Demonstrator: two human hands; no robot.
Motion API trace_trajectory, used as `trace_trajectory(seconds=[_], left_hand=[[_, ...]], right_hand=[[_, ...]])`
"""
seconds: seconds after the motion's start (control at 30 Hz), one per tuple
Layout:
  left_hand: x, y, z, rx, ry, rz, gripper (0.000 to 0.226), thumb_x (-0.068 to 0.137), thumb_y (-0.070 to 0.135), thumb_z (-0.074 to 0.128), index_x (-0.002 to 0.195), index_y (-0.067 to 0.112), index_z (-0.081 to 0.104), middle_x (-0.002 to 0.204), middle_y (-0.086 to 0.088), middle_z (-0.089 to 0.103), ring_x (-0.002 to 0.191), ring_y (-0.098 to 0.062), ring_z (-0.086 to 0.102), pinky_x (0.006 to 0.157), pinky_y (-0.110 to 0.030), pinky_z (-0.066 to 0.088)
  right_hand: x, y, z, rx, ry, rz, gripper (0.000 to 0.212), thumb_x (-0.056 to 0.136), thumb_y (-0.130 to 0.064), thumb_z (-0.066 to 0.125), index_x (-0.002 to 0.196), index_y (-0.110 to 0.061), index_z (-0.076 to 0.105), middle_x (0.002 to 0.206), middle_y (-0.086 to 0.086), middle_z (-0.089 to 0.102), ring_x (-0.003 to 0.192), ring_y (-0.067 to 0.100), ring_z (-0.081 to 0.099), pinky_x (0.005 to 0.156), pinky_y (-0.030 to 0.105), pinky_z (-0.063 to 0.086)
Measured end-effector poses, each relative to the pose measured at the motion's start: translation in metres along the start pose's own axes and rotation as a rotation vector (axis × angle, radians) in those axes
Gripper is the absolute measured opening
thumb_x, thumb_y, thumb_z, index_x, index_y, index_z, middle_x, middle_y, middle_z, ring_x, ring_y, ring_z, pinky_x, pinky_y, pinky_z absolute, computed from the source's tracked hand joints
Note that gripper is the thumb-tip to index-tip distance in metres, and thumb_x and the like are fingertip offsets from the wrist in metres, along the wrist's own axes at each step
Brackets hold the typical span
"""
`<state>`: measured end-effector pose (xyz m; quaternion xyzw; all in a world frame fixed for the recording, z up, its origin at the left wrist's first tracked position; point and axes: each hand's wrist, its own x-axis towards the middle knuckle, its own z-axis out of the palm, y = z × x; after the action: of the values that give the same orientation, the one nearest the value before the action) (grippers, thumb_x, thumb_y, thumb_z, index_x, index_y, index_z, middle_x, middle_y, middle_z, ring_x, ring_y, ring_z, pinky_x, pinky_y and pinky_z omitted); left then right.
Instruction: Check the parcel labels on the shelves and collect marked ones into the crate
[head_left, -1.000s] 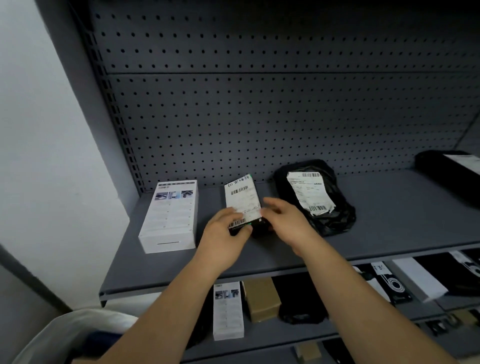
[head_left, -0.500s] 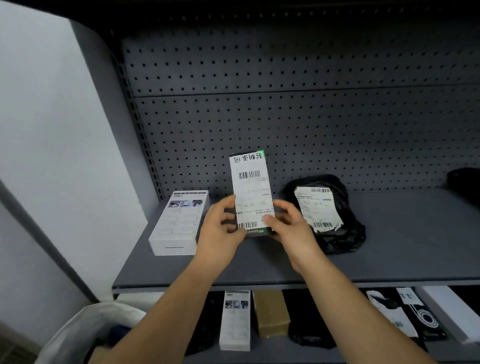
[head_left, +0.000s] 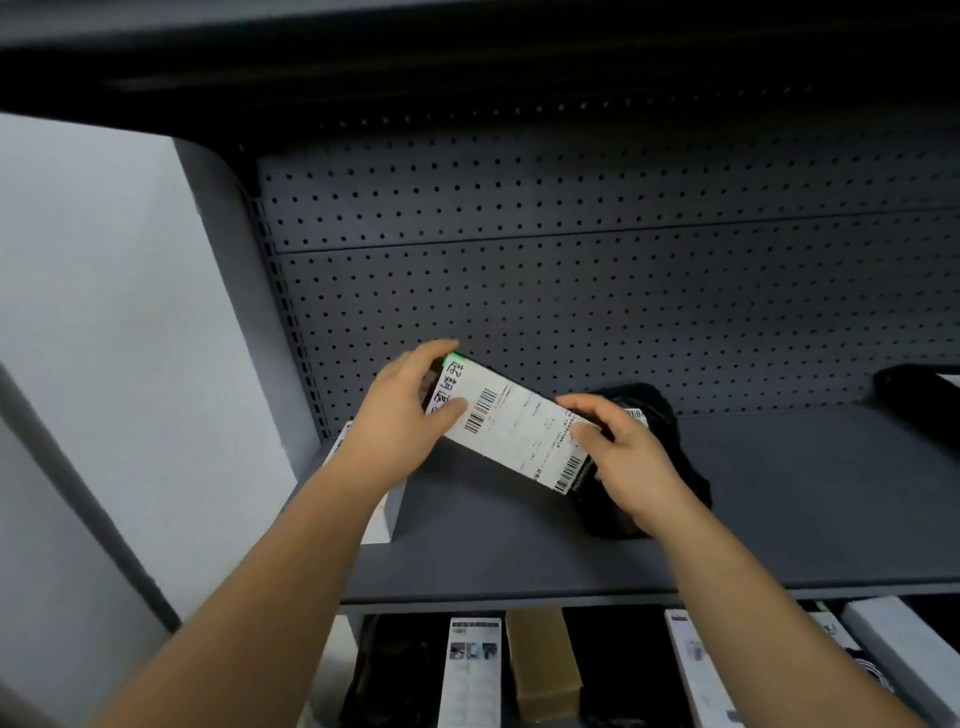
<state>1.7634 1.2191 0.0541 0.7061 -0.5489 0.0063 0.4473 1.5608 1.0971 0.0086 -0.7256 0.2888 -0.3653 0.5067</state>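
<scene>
Both hands hold one parcel (head_left: 514, 428) in the air above the shelf (head_left: 779, 509), toward its left end and clear of its surface. The left hand (head_left: 410, 410) grips the upper-left end, fingers curled over the top edge and thumb pressed on the label (head_left: 519, 421); the right hand (head_left: 623, 457) pinches the lower-right end, thumb on the label face and fingers wrapped behind. The parcel lies tilted, its label turned up to the camera, with a green mark (head_left: 456, 357) showing at the upper-left corner. This looks like the checking step: the label is being read. If that green mark is the sign sought, the next move calls for carrying the parcel off the shelf and down into the crate, which is not in view here, so the person would have to turn or look down to find it; one hand could likely manage, as the parcel seems light. By count, on this shelf: one parcel in hand, one black bag (head_left: 670, 447) behind the right hand, one white box (head_left: 376, 519) mostly hidden under the left forearm, and one dark parcel (head_left: 914, 389) at the right edge. On the shelf below, at least three white boxes (head_left: 472, 670) and one brown box (head_left: 540, 660) show, with dark items between them that I cannot count.
</scene>
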Motion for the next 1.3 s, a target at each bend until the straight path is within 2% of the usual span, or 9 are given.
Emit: trace_trajectory(seconds=[0.1, 0.17, 0.27, 0.47, 0.6, 0.77, 0.97, 1.13, 1.3], left_hand=[[-0.001, -0.003, -0.005, -0.066, -0.029, -0.084, 0.039, 0.084, 0.018, 0.073, 0.116, 0.036, 0.059, 0.103, 0.005, 0.064, 0.090, -0.012, 0.063, 0.083, -0.025, 0.053], [-0.006, -0.005, -0.003, -0.172, 0.018, -0.175, 0.025, 0.085, 0.016, 0.073, 0.101, 0.031, 0.061, 0.095, 0.004, 0.067, 0.083, -0.014, 0.067, 0.074, -0.017, 0.053], [-0.017, -0.010, 0.009, -0.480, 0.144, -0.336, 0.016, 0.088, 0.010, 0.069, 0.093, 0.017, 0.056, 0.101, -0.004, 0.068, 0.090, -0.020, 0.070, 0.075, -0.026, 0.058], [-0.044, -0.006, 0.046, -0.986, 0.103, -0.481, 0.016, 0.092, -0.001, 0.059, 0.092, 0.008, 0.046, 0.098, -0.016, 0.072, 0.084, -0.023, 0.072, 0.079, -0.031, 0.059], [-0.050, -0.007, 0.048, -0.889, 0.081, -0.491, 0.012, 0.091, 0.003, 0.062, 0.095, 0.008, 0.051, 0.100, -0.014, 0.071, 0.092, -0.022, 0.070, 0.089, -0.035, 0.056], [-0.048, -0.008, 0.035, -0.785, 0.124, -0.445, 0.028, 0.089, 0.016, 0.069, 0.116, 0.013, 0.062, 0.114, -0.009, 0.070, 0.110, -0.023, 0.066, 0.102, -0.042, 0.049], [-0.054, -0.001, 0.027, -0.738, 0.157, -0.387, 0.027, 0.088, 0.009, 0.068, 0.115, 0.011, 0.065, 0.111, -0.007, 0.072, 0.110, -0.024, 0.066, 0.103, -0.046, 0.048], [-0.056, 0.010, 0.023, -0.748, 0.142, -0.434, 0.035, 0.080, 0.027, 0.074, 0.111, 0.012, 0.070, 0.110, -0.008, 0.073, 0.110, -0.032, 0.065, 0.104, -0.055, 0.044], [-0.056, 0.018, 0.021, -0.733, 0.180, -0.469, 0.020, 0.092, 0.009, 0.064, 0.110, 0.005, 0.070, 0.100, -0.004, 0.076, 0.102, -0.025, 0.070, 0.100, -0.042, 0.051]], right_hand=[[0.003, -0.009, -0.006, -0.083, 0.140, -0.144, 0.034, 0.097, -0.011, 0.057, 0.110, -0.042, 0.061, 0.121, -0.019, 0.052, 0.112, -0.001, 0.052, 0.100, 0.022, 0.042], [0.004, -0.015, -0.006, -0.052, 0.279, -0.187, 0.041, 0.094, -0.016, 0.063, 0.125, -0.040, 0.052, 0.129, -0.016, 0.044, 0.116, 0.001, 0.047, 0.097, 0.019, 0.039], [0.001, -0.018, 0.004, 0.080, 0.436, -0.165, 0.051, 0.089, -0.025, 0.070, 0.128, -0.038, 0.041, 0.133, -0.013, 0.036, 0.116, 0.003, 0.043, 0.089, 0.014, 0.036], [0.003, -0.011, 0.047, 0.088, 0.122, -0.087, 0.036, 0.090, -0.019, 0.068, 0.117, -0.032, 0.048, 0.121, -0.010, 0.061, 0.110, 0.007, 0.059, 0.095, 0.027, 0.048], [0.004, -0.009, 0.048, 0.245, 0.047, -0.017, 0.034, 0.094, -0.014, 0.062, 0.118, -0.035, 0.053, 0.107, -0.008, 0.071, 0.102, 0.009, 0.066, 0.092, 0.031, 0.050], [0.002, -0.004, 0.048, 0.292, -0.007, 0.005, 0.040, 0.094, -0.011, 0.062, 0.131, -0.025, 0.054, 0.111, -0.004, 0.071, 0.106, 0.013, 0.066, 0.098, 0.037, 0.050], [-0.002, -0.003, 0.047, 0.321, -0.067, -0.015, 0.036, 0.093, -0.007, 0.062, 0.121, -0.030, 0.058, 0.109, -0.002, 0.072, 0.106, 0.016, 0.067, 0.096, 0.036, 0.052], [-0.003, -0.006, 0.040, 0.417, -0.101, 0.056, 0.033, 0.092, -0.009, 0.065, 0.124, -0.016, 0.061, 0.103, 0.003, 0.074, 0.102, 0.024, 0.069, 0.090, 0.044, 0.054], [-0.005, -0.004, 0.036, 0.461, -0.162, 0.095, 0.031, 0.092, -0.012, 0.065, 0.123, -0.010, 0.061, 0.099, 0.006, 0.074, 0.096, 0.021, 0.070, 0.083, 0.040, 0.058]])
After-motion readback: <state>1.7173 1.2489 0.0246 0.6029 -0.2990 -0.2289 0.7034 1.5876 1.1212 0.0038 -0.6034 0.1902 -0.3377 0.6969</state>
